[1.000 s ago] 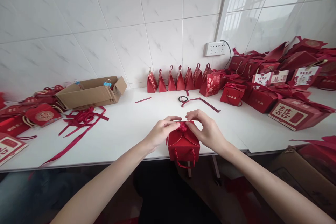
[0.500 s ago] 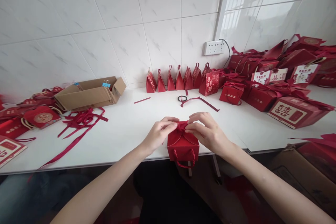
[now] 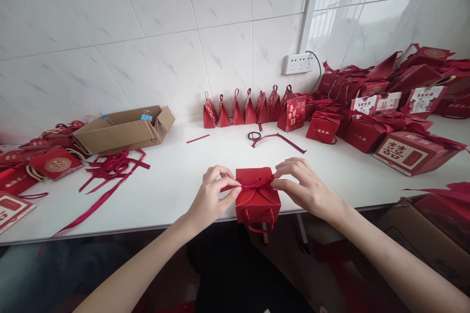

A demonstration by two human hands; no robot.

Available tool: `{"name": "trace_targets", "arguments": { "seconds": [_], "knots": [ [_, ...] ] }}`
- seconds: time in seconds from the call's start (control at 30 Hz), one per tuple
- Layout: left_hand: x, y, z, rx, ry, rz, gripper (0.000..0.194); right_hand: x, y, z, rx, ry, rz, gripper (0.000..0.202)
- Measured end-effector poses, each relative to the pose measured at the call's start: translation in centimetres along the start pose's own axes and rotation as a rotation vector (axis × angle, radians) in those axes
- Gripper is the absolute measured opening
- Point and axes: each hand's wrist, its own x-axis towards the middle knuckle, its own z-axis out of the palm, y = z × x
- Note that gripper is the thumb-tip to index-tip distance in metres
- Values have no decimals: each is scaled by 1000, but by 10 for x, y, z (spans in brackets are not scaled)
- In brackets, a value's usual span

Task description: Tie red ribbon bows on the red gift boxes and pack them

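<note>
A red gift box [image 3: 258, 209] sits at the table's front edge, with a twisted red cord handle hanging down its front. Across its top runs a dark red ribbon [image 3: 256, 184], knotted in the middle. My left hand [image 3: 216, 193] pinches the ribbon at the left of the knot between thumb and fingers. On the other side, my right hand [image 3: 303, 186] pinches the ribbon near the box's right top corner; its fingertips partly hide what they grip.
Behind stand several small red pointed boxes [image 3: 238, 113]. An open cardboard box [image 3: 117, 139] and loose ribbons [image 3: 113, 166] lie left. Red boxes [image 3: 362, 132] are piled right. A black ring [image 3: 254, 135] and ribbon strip [image 3: 290, 142] lie mid-table.
My hands have moved apart from the knot, drawing the ribbon out to both sides. The knot and box top now show more fully.
</note>
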Motion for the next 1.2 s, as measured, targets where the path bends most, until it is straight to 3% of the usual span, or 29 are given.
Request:
{"name": "trace_targets", "arguments": {
  "seconds": [0.17,0.37,0.47,0.7,0.83,0.9,1.07,1.2],
  "knots": [
    [1,0,-1,-52,6,-12,13,-6,4,0,-17,5,11,20],
    [7,0,-3,-213,-82,-235,16,-6,6,0,8,23,32,20],
    [7,2,-3,-177,-80,-286,17,-6,6,1,11,33,36,20],
    [-5,13,-4,93,-34,-163,18,-11,7,-2,88,38,79,11],
    [-5,17,-3,147,10,-95,14,18,6,-5,238,117,226,15],
    [-2,19,-1,149,7,-85,14,42,5,-1,283,11,271,16],
    [0,24,2,163,-57,-124,21,88,4,12,386,-510,250,6],
    [-2,25,2,130,-77,-167,21,97,4,19,437,-659,222,11]
  ]
}}
